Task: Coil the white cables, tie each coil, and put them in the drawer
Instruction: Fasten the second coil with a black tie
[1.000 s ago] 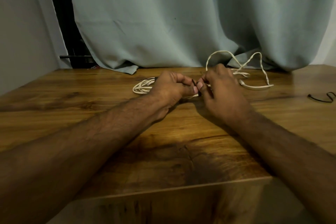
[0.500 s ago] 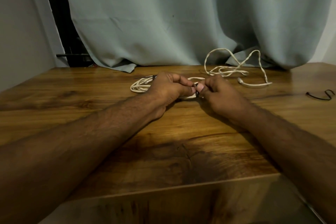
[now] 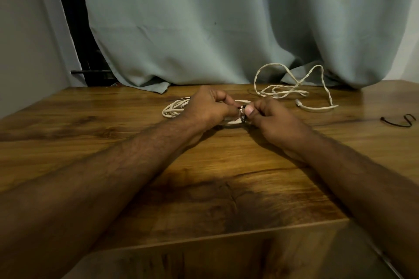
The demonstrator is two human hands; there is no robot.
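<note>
A coiled white cable (image 3: pixel 173 109) lies on the wooden table (image 3: pixel 204 165) at mid-distance. My left hand (image 3: pixel 208 106) covers the coil's right part, fingers curled, pinching a thin black tie (image 3: pixel 243 116) wrapped around the coil. My right hand (image 3: pixel 269 118) meets it from the right and pinches the same tie with thumb and fingers. A second white cable (image 3: pixel 292 88) lies loose and tangled behind my right hand, near the curtain. The drawer is not in view.
A spare black tie (image 3: pixel 399 120) lies at the table's right edge. A grey-green curtain (image 3: pixel 226 29) hangs behind the table, its hem resting on the far edge. A wall stands at the left. The table's near edge runs across the bottom.
My right hand has drawn back toward me and lower, off the loose cable, closing in on the tie at the coil. My left hand stays on the coil.
</note>
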